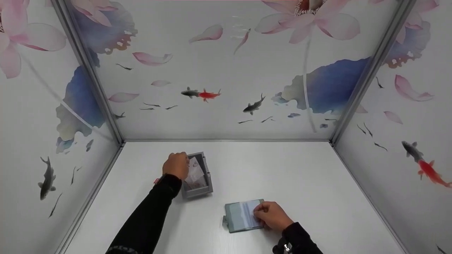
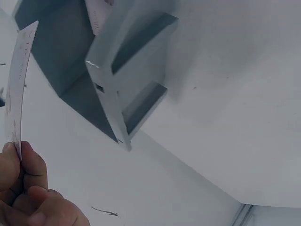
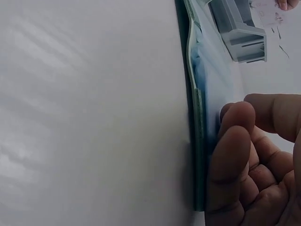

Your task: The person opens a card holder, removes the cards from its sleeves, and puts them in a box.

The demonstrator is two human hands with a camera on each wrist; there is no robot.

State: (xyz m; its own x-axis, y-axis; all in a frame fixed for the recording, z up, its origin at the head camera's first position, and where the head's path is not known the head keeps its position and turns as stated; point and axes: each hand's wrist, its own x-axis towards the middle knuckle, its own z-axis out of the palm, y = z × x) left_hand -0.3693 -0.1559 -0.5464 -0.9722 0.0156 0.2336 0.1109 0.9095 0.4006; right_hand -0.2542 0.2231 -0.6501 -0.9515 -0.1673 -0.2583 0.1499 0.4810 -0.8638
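My left hand (image 1: 176, 165) is at the left edge of a grey plastic bin (image 1: 197, 193). Thumb and finger pinch a thin pale card (image 2: 19, 80), which stands upright beside the bin in the left wrist view. More printed cards (image 1: 196, 173) lie inside the bin. To the right, a green card holder (image 1: 234, 216) lies open on the table, showing a clear bluish sleeve (image 1: 248, 211). My right hand (image 1: 273, 216) is at its right side, curled fingertips and thumb together on the sleeve. The fingers hide part of the sleeve's edge.
The white table (image 1: 282, 169) is enclosed by printed panels at the back and both sides, with grey metal strips (image 1: 226, 140) along the edges. A small tab (image 1: 225, 221) sticks out from the holder's left side.
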